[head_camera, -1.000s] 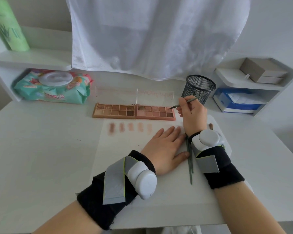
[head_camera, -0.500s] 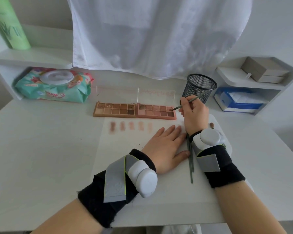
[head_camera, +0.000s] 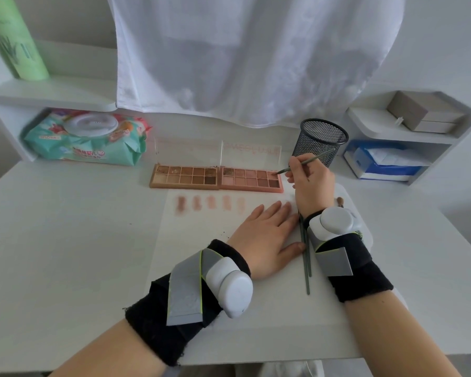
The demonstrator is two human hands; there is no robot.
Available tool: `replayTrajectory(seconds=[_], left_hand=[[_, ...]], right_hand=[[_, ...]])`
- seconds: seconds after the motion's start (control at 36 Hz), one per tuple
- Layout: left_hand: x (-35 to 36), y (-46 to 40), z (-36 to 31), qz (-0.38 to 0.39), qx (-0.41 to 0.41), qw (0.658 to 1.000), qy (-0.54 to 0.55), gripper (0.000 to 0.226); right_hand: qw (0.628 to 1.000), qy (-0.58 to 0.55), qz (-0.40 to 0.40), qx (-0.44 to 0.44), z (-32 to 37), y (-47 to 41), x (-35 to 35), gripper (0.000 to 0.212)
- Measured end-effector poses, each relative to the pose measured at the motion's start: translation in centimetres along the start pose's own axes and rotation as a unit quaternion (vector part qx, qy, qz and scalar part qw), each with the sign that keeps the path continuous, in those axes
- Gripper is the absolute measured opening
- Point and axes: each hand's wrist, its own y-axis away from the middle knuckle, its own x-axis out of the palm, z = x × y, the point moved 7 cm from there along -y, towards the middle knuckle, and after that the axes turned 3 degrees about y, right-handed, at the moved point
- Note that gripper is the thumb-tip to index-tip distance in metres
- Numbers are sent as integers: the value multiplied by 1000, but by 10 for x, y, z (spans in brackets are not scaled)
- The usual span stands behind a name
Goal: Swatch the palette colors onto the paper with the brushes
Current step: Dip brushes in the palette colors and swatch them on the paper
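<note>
An open eyeshadow palette (head_camera: 216, 178) with two rows of brown and pink pans lies at the far edge of a white paper sheet (head_camera: 199, 254). Several pinkish-brown swatches (head_camera: 210, 204) run across the top of the paper. My right hand (head_camera: 312, 186) pinches a thin green brush (head_camera: 306, 161), and the brush tip touches the top right pan of the palette. My left hand (head_camera: 267, 235) rests flat on the paper with its fingers straight. Two more green brushes (head_camera: 306, 257) lie on the paper between my wrists.
A black mesh pen cup (head_camera: 321, 140) stands just behind my right hand. A wet-wipe pack (head_camera: 87, 140) sits at the back left under a shelf holding a green bottle (head_camera: 17, 42). At the right, a shelf unit carries a tissue box (head_camera: 384, 161) and a grey box (head_camera: 422, 112). White cloth hangs behind.
My right hand shifted slightly, lifting the brush tip off the palette's right end and then dipping it into the top right pan. The left hand stayed flat on the paper.
</note>
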Motion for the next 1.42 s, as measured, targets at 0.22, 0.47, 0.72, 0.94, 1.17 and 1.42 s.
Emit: replayTrajectory(seconds=[0.22,0.47,0.72,0.94,1.17,1.42], left_hand=[[-1,1,-1,8,-4,1000,-8,61],[5,-4,-13,46,-33,997,-43,63],[15,-33,-42,40,-60,996,-45,66],[21,-44,-54,32,-91,995,-33,68],[6,-26,-37,-9,-74,997,-19,58],[-53,34,60,-162,-123,975,-91,92]], right_hand=[[993,-91,-64,25,6,1,-17,18],[972,-214,-44,88,-6,-4,-73,19],[966,-225,-31,124,-15,13,-93,20],[960,-227,-52,153,-31,27,-101,22],[964,-225,-44,131,-15,29,-86,19],[993,-97,54,51,27,33,-27,20]])
